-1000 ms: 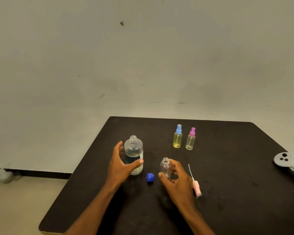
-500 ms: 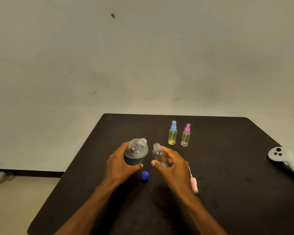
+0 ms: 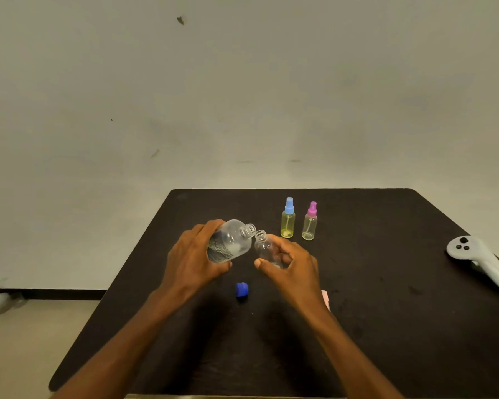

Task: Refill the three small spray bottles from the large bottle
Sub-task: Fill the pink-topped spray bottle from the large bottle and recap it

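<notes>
Large bottle (image 3: 231, 241): clear, uncapped, tilted with its threaded neck touching the mouth of the small open bottle (image 3: 267, 250); liquid level unclear. Left hand (image 3: 195, 259) is wrapped around the large bottle; right hand (image 3: 293, 264) is closed around the small one. Blue cap (image 3: 242, 290) lies on the tabletop (image 3: 386, 312) below the large bottle. Beyond it stand blue-topped bottle (image 3: 288, 218) and pink-topped bottle (image 3: 310, 222), both yellowish.

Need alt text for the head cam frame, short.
Left hand tilts the large bottle toward the open small bottle held in the right hand above a black table. Two capped spray bottles stand behind; a blue cap lies nearer.
</notes>
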